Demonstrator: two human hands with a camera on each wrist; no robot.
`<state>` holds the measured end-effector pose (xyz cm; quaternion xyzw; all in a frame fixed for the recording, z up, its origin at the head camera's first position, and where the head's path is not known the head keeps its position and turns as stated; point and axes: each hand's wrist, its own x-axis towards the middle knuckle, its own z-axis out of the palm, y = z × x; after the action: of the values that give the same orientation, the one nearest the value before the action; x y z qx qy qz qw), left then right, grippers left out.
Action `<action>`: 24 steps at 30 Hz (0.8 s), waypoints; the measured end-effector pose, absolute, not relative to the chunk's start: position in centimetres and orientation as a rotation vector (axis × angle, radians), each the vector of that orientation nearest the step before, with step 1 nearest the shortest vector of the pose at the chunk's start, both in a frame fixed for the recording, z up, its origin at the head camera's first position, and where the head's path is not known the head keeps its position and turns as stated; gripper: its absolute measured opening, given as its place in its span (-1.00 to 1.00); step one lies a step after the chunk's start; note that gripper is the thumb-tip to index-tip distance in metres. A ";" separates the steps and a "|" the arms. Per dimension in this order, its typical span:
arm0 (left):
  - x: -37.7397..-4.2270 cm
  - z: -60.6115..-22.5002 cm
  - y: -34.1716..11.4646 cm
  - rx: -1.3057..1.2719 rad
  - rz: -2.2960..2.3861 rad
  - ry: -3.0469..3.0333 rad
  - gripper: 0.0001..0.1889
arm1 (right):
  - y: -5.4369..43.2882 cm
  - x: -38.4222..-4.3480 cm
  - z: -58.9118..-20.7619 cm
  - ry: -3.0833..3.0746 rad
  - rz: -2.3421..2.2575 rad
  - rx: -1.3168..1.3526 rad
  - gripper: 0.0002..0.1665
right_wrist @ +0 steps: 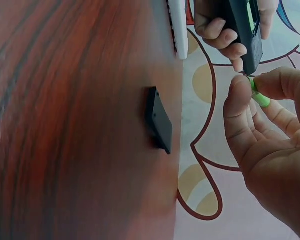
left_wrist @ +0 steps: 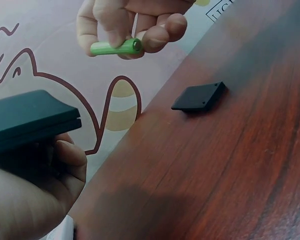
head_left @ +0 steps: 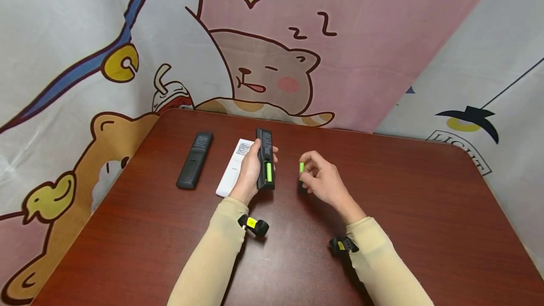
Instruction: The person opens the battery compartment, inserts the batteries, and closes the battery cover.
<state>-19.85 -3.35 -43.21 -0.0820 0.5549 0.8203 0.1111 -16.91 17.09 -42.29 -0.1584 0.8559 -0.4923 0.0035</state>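
Note:
A black remote control (head_left: 265,143) is gripped in my left hand (head_left: 248,171), its back turned up and its battery compartment uncovered. One green battery (head_left: 268,173) lies inside that compartment. To the right of the remote, my right hand (head_left: 326,182) pinches a second green battery (left_wrist: 107,48) between thumb and fingers, above the table. Below that hand, a small black battery cover (right_wrist: 161,122) lies on the table; the hand partly hides it in the head view.
Another black remote (head_left: 194,160) lies at the left of the brown table (head_left: 425,211). A white remote (head_left: 229,174) lies partly behind my left hand. A cartoon-printed cloth (head_left: 361,60) hangs along the table's far edge.

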 end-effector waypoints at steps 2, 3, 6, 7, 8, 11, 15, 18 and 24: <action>-19.9 -43.2 -3.3 -0.238 2.412 1.627 -0.28 | 16.8 -16.9 -42.3 2.671 -1.558 -0.497 -0.64; -19.9 -43.3 -3.3 -0.236 2.411 1.628 -0.29 | 16.7 -16.8 -42.3 2.662 -1.569 -0.498 -0.64; -19.9 -43.3 -3.3 -0.233 2.408 1.632 -0.28 | 16.2 -16.7 -42.2 2.638 -1.603 -0.499 -0.64; -19.8 -43.3 -3.3 -0.232 2.406 1.637 -0.28 | 16.1 -16.7 -42.2 2.627 -1.616 -0.500 -0.64; -19.8 -43.3 -3.3 -0.231 2.404 1.638 -0.29 | 15.9 -16.7 -42.2 2.619 -1.626 -0.503 -0.65; -19.8 -43.3 -3.3 -0.224 2.398 1.647 -0.31 | 15.4 -16.6 -42.1 2.585 -1.660 -0.514 -0.66; -19.7 -43.3 -3.2 -0.222 2.400 1.645 -0.33 | 14.8 -16.5 -42.1 2.553 -1.697 -0.523 -0.68; -19.7 -43.3 -3.2 -0.222 2.402 1.643 -0.32 | 14.4 -16.5 -42.1 2.540 -1.719 -0.525 -0.70; -19.9 -43.4 -3.0 -0.212 2.406 1.652 -0.30 | 13.6 -16.5 -41.9 2.508 -1.766 -0.529 -0.73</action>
<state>-19.88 -2.99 -43.40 -0.0721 0.5613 0.8174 0.1075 -16.53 13.63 -41.90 -0.1700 0.8056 -0.5674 0.0144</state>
